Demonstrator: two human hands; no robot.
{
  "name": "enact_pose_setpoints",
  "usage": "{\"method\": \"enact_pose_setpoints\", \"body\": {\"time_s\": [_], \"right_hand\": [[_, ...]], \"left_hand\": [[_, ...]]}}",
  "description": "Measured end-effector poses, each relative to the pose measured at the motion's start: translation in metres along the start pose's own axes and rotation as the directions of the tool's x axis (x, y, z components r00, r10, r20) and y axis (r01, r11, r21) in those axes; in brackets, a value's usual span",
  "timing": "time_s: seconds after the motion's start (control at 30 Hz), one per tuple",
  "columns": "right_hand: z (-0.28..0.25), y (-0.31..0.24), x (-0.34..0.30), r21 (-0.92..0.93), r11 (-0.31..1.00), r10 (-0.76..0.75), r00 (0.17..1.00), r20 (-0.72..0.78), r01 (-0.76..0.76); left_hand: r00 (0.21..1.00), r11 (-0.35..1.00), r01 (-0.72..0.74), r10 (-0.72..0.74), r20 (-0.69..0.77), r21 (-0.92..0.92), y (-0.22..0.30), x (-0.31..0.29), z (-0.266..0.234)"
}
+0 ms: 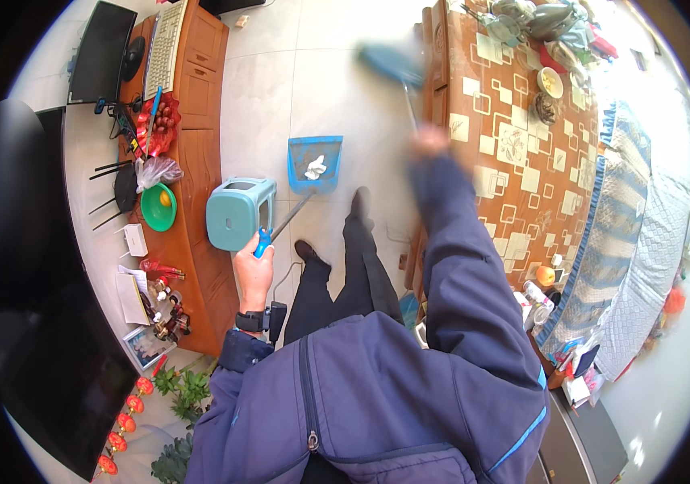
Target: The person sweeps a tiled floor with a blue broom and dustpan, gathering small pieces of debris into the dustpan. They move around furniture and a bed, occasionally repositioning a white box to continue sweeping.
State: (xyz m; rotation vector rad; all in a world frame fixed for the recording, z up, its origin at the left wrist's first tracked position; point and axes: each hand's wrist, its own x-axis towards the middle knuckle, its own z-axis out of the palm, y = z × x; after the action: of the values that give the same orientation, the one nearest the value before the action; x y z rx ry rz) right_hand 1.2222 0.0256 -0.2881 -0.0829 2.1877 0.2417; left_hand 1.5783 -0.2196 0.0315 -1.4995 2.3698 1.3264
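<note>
My left hand [254, 270] is closed round the blue-tipped handle of a long-handled dustpan [300, 171]. The blue pan rests on the pale tiled floor ahead of my feet, with a crumpled white piece of paper or tissue [316, 168] lying in it. Out to the right, my right hand [430, 142] grips the pole of a broom [391, 64]. Its blue-green head is ahead of the hand, beside the end of the patterned table. Hand and broom are blurred by motion, and it is unclear whether the bristles touch the floor.
A teal plastic stool [233, 216] stands left of the dustpan, against a wooden cabinet [200, 161] bearing a keyboard, a green bowl [158, 207] and other items. On the right is a table with a brown patterned cover [514, 161]. A small beige scrap [241, 21] lies on the far floor.
</note>
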Motion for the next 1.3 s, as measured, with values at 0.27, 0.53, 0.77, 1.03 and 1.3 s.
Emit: {"method": "enact_pose_setpoints", "body": {"time_s": [0.27,0.53,0.77,1.03,1.3], "right_hand": [[0.171,0.07,-0.158,0.585,0.762,-0.107,0.945,-0.308,0.277],[0.298,0.066,-0.374,0.49,0.868,0.106,0.994,-0.025,-0.08],[0.286,0.089,-0.488,0.924,0.222,0.079,0.951,0.3,-0.31],[0.286,0.058,-0.471,0.643,0.727,-0.161,0.97,-0.182,0.241],[0.319,0.005,-0.336,0.357,0.918,-0.068,0.955,-0.288,0.173]], "left_hand": [[0.989,0.992,-0.106,0.097,0.115,0.075,-0.076,-0.039,-0.03],[0.973,0.994,-0.102,0.09,0.215,0.043,-0.166,-0.105,-0.072],[0.965,0.983,-0.179,0.182,0.187,-0.034,-0.216,-0.14,-0.095],[0.982,0.991,-0.122,0.127,0.14,-0.045,-0.256,-0.194,-0.104],[0.989,0.992,-0.126,0.123,0.088,0.03,-0.269,-0.25,-0.1]]}}
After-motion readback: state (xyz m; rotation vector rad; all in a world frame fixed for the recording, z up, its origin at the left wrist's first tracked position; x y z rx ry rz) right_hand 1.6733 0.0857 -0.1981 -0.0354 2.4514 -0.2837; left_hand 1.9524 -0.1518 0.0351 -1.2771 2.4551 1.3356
